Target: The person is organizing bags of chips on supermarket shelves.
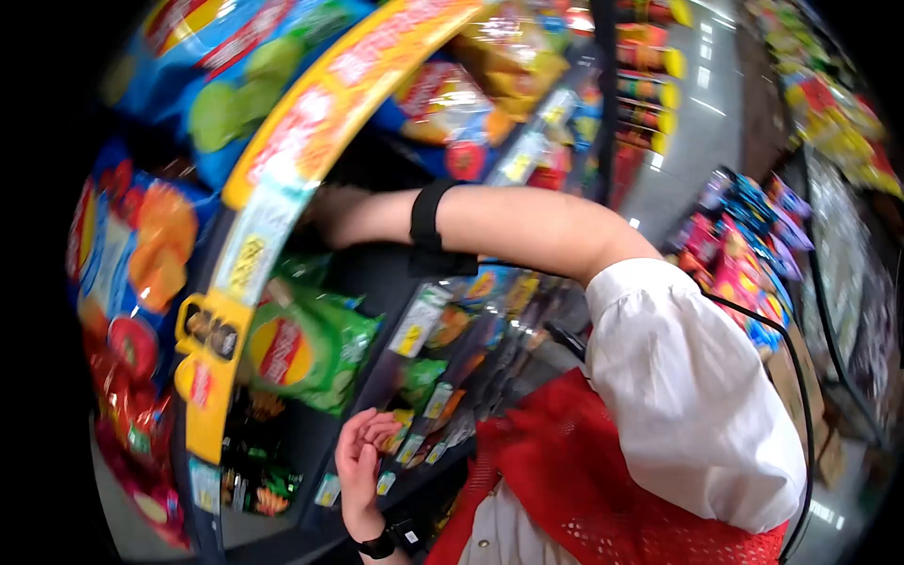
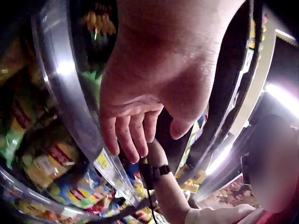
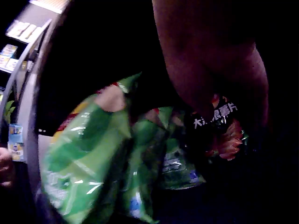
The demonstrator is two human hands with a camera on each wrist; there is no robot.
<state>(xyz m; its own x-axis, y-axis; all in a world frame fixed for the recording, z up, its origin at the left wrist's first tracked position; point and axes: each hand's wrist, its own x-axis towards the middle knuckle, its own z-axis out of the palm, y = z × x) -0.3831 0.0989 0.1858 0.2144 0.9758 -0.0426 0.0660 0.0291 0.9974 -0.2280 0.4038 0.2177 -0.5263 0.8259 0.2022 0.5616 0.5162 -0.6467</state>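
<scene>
Hands: a person's left hand hangs with fingers loosely bent, holding nothing visible; the right hand reaches into shadow, its fingertips hidden, so whether it grips anything cannot be told.
Dark packet: just beside the right hand, inside the shelf, white characters above a picture of orange-red crisps; contact cannot be made out.
Green packets: a close row beside the dark one, the nearest tilted, its film glossy and creased.
Weight: probably slight for their bulk, the packets looking air-filled and soft-walled.
Film: likely slick, apt to slide under a loose pinch and to crackle and dent under a firm one.
Contents: crisps, by the printed pictures, and so brittle; a squeeze across the middle could crush them.
Best hold: the flat top seam, pinched between thumb and fingers, or a light grasp at both side edges.
Shelf front: a yellow printed strip curves past the reaching arm, with blue packets on its far side.
</scene>
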